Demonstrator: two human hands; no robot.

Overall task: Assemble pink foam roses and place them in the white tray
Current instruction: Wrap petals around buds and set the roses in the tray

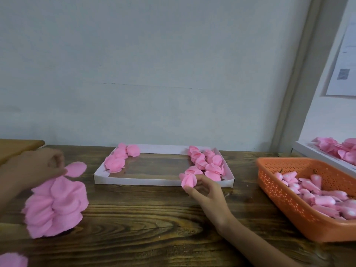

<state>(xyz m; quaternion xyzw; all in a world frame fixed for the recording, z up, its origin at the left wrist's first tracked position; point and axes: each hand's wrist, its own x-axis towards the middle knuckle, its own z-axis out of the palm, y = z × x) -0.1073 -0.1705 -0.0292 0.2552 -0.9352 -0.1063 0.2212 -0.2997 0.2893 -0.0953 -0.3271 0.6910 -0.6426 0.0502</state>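
Head view | right hand (207, 191) fingers (194, 194) clamp finished rose (188, 180) at near edge of white tray (144, 181), apparently for placing | left hand (36, 167) fingers pinch petal (76, 169)

Wooden table (154, 218), grey wall (154, 64), posted paper (344, 64)

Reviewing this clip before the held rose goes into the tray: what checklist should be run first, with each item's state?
1. Right hand grips the assembled pink foam rose: ok.
2. Shallow white cardboard tray has bare floor in its middle: ok.
3. Rose set down in tray: not ok, held at the front wall.
4. Left hand pinches one pink foam petal above the loose petal pile: ok.
5. Orange perforated plastic basket holds pink foam buds: ok.
6. Rose's petals firmly seated: cannot tell.
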